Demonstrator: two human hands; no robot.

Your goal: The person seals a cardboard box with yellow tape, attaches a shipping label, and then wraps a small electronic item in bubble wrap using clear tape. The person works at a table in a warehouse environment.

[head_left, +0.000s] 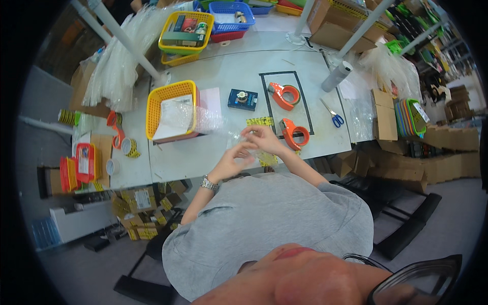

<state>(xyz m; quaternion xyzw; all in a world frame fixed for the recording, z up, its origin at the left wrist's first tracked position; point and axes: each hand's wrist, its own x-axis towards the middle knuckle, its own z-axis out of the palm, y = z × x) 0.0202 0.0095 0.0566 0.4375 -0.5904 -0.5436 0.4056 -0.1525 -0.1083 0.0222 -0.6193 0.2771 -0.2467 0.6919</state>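
Observation:
My left hand point(238, 156), with a metal watch point(209, 183) on its wrist, and my right hand point(265, 140) meet near the table's front edge. Both have their fingers bent in on a strip of clear bubble wrap point(216, 121), which trails left to a yellow basket point(172, 87). White papers point(170, 120) lie in that basket. Beyond my hands, a small dark blue box point(242, 99) carries a small round item point(242, 95). Two orange tape dispensers point(285, 96) point(295, 134) sit to the right of my right hand.
Blue-handled scissors point(333, 113) and a grey bottle point(337, 76) are on the right. Metal posts point(127, 43) rise from the table. Yellow and blue baskets point(231, 14) stand at the back. Tape rolls point(130, 148) and red baskets point(87, 162) are at the left; cardboard boxes point(142, 201) lie below.

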